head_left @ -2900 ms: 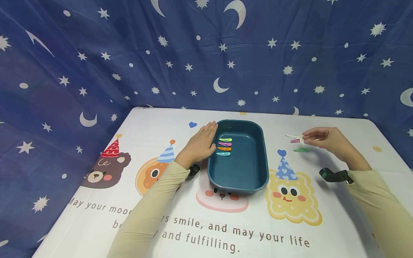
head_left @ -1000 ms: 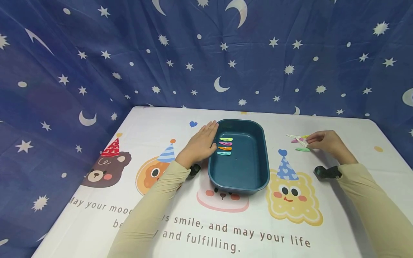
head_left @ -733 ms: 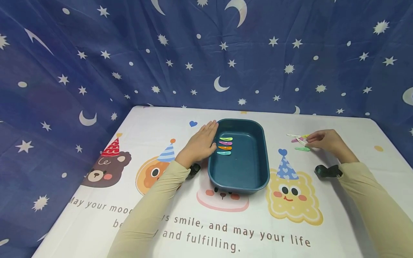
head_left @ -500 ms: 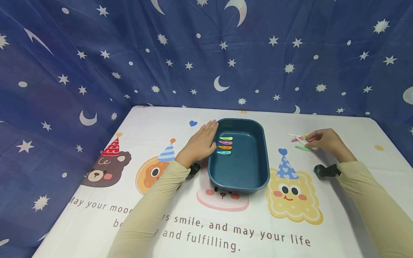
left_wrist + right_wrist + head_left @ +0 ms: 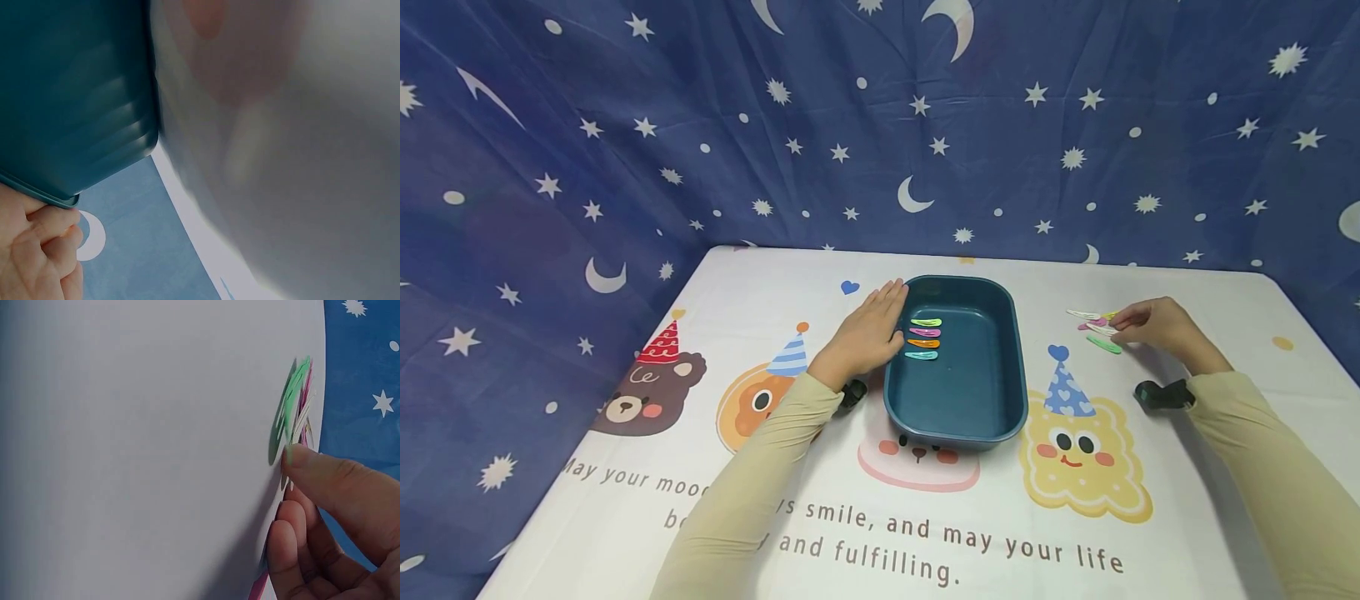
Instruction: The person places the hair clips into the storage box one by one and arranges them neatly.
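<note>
My left hand (image 5: 867,332) lies with straight fingers along the left rim of a dark teal tray (image 5: 958,408); fingertips also touch its rim in the left wrist view. Inside the tray, a yellow-green hair clip (image 5: 926,322), a pink one (image 5: 925,332), an orange one (image 5: 923,343) and a light blue one (image 5: 921,356) lie in a column. To the right, my right hand (image 5: 1161,332) pinches a white hair clip (image 5: 1101,330) between thumb and fingers. Around it lie another white clip (image 5: 1082,315), a green clip (image 5: 1103,344) and partly covered pink and yellow clips.
The table wears a white cloth (image 5: 1022,533) printed with cartoon faces and lettering. Behind it hangs a blue curtain (image 5: 820,192) with stars and moons. A black wrist camera (image 5: 1163,395) sits below the right hand.
My right hand has come down to the clips from slightly higher. The white clip in its fingers has turned nearer level, and the green clip has swung at a slant. My left hand stays put.
</note>
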Demonstrator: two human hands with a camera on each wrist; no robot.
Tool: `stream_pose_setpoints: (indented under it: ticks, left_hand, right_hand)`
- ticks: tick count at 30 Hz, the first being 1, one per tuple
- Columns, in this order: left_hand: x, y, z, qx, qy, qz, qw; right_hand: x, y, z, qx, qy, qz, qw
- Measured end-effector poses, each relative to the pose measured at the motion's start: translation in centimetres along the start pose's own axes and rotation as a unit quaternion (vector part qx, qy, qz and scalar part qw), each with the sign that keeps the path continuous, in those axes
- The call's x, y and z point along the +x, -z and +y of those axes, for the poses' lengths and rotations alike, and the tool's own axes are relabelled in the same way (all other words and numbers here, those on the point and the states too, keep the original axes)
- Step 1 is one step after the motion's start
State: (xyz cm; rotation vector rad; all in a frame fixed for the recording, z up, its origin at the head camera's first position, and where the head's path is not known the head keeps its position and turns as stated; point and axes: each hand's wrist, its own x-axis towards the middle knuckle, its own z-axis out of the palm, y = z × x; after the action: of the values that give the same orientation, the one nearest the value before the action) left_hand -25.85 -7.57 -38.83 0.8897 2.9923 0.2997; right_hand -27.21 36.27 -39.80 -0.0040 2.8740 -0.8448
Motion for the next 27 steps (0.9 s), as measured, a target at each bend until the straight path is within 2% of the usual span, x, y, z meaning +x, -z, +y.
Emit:
stream_pose_setpoints:
  ticks: [19,27]
  left_hand:
    - [0.04,-0.12,-0.01,0.002,0.004,0.002,1.0000]
    - [-0.11,-0.06,0.06,-0.002,0.000,0.006,1.0000]
  right_hand:
    - [0.10,0.10,0.06,-0.033,0.006,-0.007,0.9994]
    - [0.07,0.02,-0.09,-0.027,0.008,-0.015,0.9995]
